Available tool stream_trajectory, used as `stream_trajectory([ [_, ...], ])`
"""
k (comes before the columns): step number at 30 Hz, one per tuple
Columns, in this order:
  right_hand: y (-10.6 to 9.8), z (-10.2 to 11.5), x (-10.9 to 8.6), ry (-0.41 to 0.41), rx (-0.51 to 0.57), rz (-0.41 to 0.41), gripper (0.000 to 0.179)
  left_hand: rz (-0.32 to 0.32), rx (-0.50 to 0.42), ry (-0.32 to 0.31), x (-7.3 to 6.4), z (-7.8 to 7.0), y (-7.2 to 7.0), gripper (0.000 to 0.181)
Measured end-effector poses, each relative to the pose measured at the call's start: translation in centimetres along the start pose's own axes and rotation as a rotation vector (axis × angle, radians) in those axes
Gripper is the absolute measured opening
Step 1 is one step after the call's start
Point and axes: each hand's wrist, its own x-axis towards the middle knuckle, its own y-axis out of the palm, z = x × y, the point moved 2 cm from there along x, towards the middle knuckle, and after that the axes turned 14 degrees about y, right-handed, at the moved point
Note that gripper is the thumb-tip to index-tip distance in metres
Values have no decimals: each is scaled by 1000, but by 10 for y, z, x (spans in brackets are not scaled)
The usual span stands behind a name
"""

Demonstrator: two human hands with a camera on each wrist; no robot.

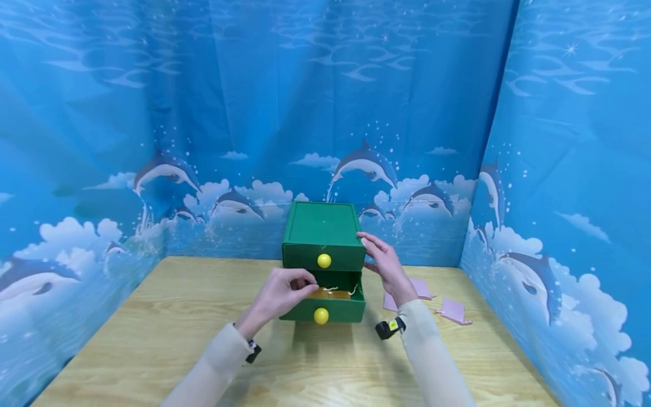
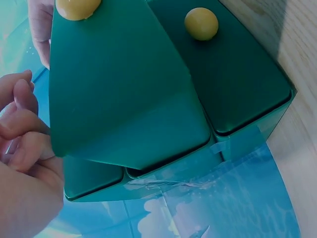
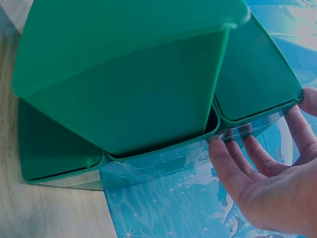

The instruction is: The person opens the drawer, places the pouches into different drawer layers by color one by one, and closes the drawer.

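Green plastic is used for the drawer cabinet, which is placed at the far middle of the wood-grain table. Three drawers are shown by the wrist views; only the middle drawer is pulled out, toward the near side. An orange-brown item and white cords are contained in it; the exact kind of item cannot be determined.

The left hand is held over the drawer's left part, thumb and fingertips drawn narrowly together beside a cord; whether anything is pinched cannot be told. The right hand, fingers spread, is rested against the cabinet's upper right edge.

Progress is judged as partial: the drawer is open and occupied, but is not yet closed. Pink drawstring pouches are left on the table to the right.

No brand or legible writing is displayed on the cabinet, its yellow knobs or the pouches. A yellow label is carried at the right wrist, but its marking is too small to be read.
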Motion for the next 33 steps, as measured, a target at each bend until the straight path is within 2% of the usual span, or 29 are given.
stream_trajectory([
  [4,0,0,1,-7,8,3,46,0,-12,-1,-4,-2,0,3],
  [10,-1,0,2,-14,11,2,48,11,-63,-57,-11,-7,5,6],
  [18,0,-2,2,-16,7,9,47,60,-71,-104,-24,-8,15,12],
  [23,0,-3,1,-3,11,11,46,112,-79,-102,-29,-8,20,15],
  [27,0,-3,2,-11,9,12,47,161,-38,-86,-29,-7,21,19],
  [33,-1,-2,1,-13,7,4,47,228,-5,-99,-28,-3,23,29],
])
